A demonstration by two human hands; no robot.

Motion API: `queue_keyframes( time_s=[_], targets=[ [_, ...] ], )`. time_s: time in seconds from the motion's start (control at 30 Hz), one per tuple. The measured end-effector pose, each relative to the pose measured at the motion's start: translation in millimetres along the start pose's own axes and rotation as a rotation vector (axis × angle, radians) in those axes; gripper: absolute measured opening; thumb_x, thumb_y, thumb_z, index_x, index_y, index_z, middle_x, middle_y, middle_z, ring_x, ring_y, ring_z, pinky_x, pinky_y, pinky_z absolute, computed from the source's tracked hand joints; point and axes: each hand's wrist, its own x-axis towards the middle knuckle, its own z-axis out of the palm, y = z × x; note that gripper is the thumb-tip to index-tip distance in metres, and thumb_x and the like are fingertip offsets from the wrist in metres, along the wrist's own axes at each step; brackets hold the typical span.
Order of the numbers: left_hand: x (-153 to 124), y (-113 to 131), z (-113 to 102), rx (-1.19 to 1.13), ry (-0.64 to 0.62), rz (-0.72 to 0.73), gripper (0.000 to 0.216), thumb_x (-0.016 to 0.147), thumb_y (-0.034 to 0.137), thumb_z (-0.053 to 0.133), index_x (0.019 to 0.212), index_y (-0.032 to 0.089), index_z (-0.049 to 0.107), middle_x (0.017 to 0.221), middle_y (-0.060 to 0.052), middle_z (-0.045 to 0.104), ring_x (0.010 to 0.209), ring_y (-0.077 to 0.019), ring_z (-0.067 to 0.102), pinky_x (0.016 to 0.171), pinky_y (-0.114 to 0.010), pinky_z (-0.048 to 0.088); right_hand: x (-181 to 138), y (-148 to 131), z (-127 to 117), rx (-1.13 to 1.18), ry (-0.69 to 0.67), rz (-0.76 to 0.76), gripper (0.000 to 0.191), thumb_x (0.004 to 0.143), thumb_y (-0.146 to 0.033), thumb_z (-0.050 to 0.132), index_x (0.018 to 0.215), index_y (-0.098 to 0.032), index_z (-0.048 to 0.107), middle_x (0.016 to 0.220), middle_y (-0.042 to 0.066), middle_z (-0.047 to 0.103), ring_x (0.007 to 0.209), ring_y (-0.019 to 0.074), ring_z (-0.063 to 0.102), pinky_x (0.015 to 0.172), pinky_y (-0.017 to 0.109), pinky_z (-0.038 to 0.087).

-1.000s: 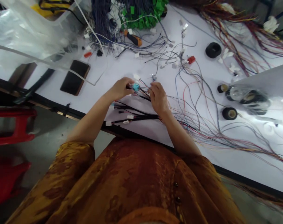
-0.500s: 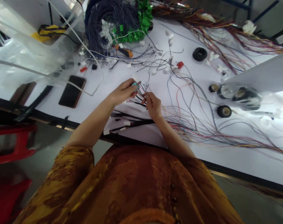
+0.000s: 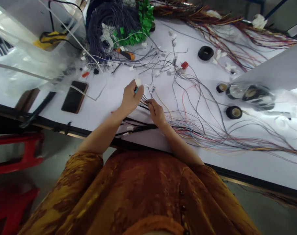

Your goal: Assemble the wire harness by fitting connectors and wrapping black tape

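In the head view, my left hand (image 3: 130, 98) is closed round a teal connector (image 3: 136, 90), which is mostly covered by the fingers. A small white piece (image 3: 138, 82), a connector or tag, shows at those fingertips. Thin wires (image 3: 143, 100) run from there to my right hand (image 3: 157, 113), whose thumb and fingers are pinched on them. Just beyond the right fingertips, a few loose wire ends with a small blue tip (image 3: 153, 88) lie over the table. Black sleeved harness branches (image 3: 144, 128) with white connectors pass below both hands.
Loose wires (image 3: 226, 143) spread to the right. Black tape rolls (image 3: 206, 53) and a red connector (image 3: 185, 65) lie beyond. A phone (image 3: 74, 97) is at left. An orange-handled tool (image 3: 127, 54) lies near a dark wire bundle (image 3: 96, 36) with green connectors (image 3: 145, 19).
My left hand has turned and moved slightly left, with the white piece now showing at its fingertips. My right hand has shifted slightly left and stays pinched on the wires. The view has shifted a little.
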Motion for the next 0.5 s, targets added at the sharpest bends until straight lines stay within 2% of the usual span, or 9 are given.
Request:
queue_keyframes(
  time_s=[0.1, 0.17, 0.27, 0.33, 0.4, 0.5],
  targets=[
    [-7, 4, -1, 0.056, 0.045, -0.028, 0.035, 0.094, 0.037, 0.065, 0.072, 0.021, 0.043, 0.064, 0.004, 0.039, 0.062, -0.0124, 0.038, 0.064, -0.029, 0.032, 2, -3, -2, -0.05, -0.036, 0.031, 0.037, 0.1, -0.045, 0.048, 0.124, -0.017, 0.053, 0.085, 0.003, 0.067, 0.075, 0.0163, 0.06, 0.073, 0.028, 0.044],
    [-9, 8, -3, 0.086, 0.077, -0.026, 0.033, 0.094, 0.035, 0.065, 0.073, 0.022, 0.043, 0.064, 0.004, 0.04, 0.062, -0.0128, 0.04, 0.064, -0.029, 0.032, 12, -16, -1, -0.112, -0.079, 0.024, 0.037, 0.098, -0.04, 0.055, 0.126, -0.017, 0.051, 0.089, 0.004, 0.068, 0.08, 0.0178, 0.062, 0.076, 0.029, 0.045],
    [-12, 17, -7, 0.116, 0.115, 0.016, 0.031, 0.095, 0.03, 0.064, 0.074, 0.022, 0.042, 0.065, 0.004, 0.04, 0.062, -0.013, 0.039, 0.064, -0.03, 0.032, 30, -43, 2, -0.231, -0.129, -0.023, 0.023, 0.101, -0.028, 0.048, 0.12, -0.016, 0.052, 0.102, 0.011, 0.071, 0.091, 0.0219, 0.065, 0.083, 0.033, 0.045],
    [-14, 21, -10, 0.121, 0.139, 0.037, 0.031, 0.095, 0.03, 0.064, 0.074, 0.022, 0.041, 0.066, 0.004, 0.04, 0.062, -0.0129, 0.04, 0.064, -0.03, 0.032, 36, -55, 5, -0.328, -0.162, -0.023, 0.021, 0.105, -0.025, 0.037, 0.112, -0.015, 0.054, 0.101, 0.013, 0.071, 0.088, 0.0238, 0.065, 0.084, 0.035, 0.043],
    [-17, 21, -13, 0.108, 0.172, 0.019, 0.033, 0.095, 0.034, 0.065, 0.074, 0.022, 0.042, 0.066, 0.004, 0.04, 0.063, -0.0128, 0.041, 0.064, -0.029, 0.034, 34, -56, 5, -0.409, -0.205, -0.004, 0.026, 0.107, -0.025, 0.03, 0.104, -0.016, 0.055, 0.094, 0.013, 0.071, 0.083, 0.0244, 0.065, 0.081, 0.036, 0.042],
    [-19, 14, -15, 0.031, 0.201, -0.068, 0.039, 0.092, 0.041, 0.069, 0.071, 0.021, 0.043, 0.066, 0.003, 0.04, 0.066, -0.0128, 0.044, 0.066, -0.028, 0.038, 19, -39, 2, -0.458, -0.249, 0.044, 0.026, 0.106, -0.027, 0.034, 0.094, -0.019, 0.056, 0.082, 0.009, 0.069, 0.076, 0.0229, 0.061, 0.075, 0.034, 0.039]
  ],
)
